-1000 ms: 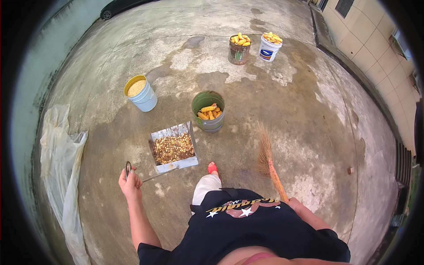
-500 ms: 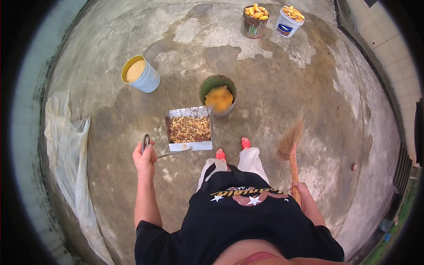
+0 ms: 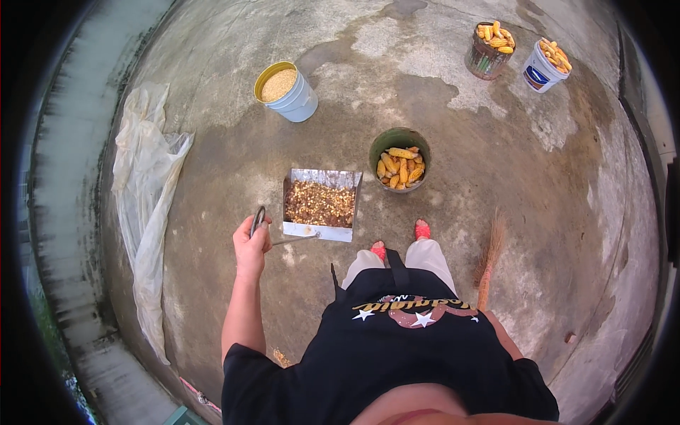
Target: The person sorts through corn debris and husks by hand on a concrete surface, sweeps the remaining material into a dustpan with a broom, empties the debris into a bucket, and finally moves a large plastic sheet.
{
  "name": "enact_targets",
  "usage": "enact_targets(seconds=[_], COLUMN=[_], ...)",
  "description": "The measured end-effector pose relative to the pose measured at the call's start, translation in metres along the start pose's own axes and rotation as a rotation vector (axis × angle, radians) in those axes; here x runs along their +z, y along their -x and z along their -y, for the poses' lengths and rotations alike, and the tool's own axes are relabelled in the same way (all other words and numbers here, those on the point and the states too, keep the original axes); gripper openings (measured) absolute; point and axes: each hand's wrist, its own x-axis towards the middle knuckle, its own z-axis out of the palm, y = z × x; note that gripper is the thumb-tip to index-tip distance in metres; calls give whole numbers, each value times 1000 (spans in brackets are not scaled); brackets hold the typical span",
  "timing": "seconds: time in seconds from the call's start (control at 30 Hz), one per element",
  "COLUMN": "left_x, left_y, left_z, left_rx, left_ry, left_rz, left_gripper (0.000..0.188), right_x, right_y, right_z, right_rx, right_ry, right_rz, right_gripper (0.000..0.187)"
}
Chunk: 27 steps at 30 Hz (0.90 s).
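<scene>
My left hand is closed around the looped metal handle of a dustpan, held out ahead and to the left. Loose corn kernels and reddish-brown chaff fill the pan. On the right, a straw broom points forward with its bristles away from me. Its handle runs down to my right hand, which is mostly hidden beside the black shirt; only the forearm shows plainly. Just right of the dustpan stands a green-lined bucket with yellow corn cobs in it.
A light blue bucket of pale grain stands ahead. At the far right are a brown bucket and a white bucket, both heaped with cobs. Crumpled clear plastic sheeting lies left. A small reddish block lies right.
My view has shifted, so the buckets and sheeting sit farther right in it. The right hand, visible on the broom handle before, is now mostly hidden. Both tools stay held.
</scene>
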Motion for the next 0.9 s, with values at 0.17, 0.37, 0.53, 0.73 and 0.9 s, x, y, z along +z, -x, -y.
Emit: enact_targets(seconds=[0.17,0.37,0.53,0.73,0.9], left_x=[-7,8,15,1,-4], left_y=[3,5,1,-1,-12], left_z=[3,10,11,11,17], left_rx=[-14,34,45,25,-40], left_ry=[21,-4,25,30,39], left_rz=[-5,52,97,78,90], left_gripper=[10,12,12,11,8], right_x=[0,-6,-4,18,35], right_y=[42,93,96,82,60], right_z=[30,49,41,41,34], right_rx=[-11,-122,-133,-138,-110], right_ry=[82,130,122,155,163], right_rz=[-22,-31,-36,-9,21], right_gripper=[19,20,20,20,19])
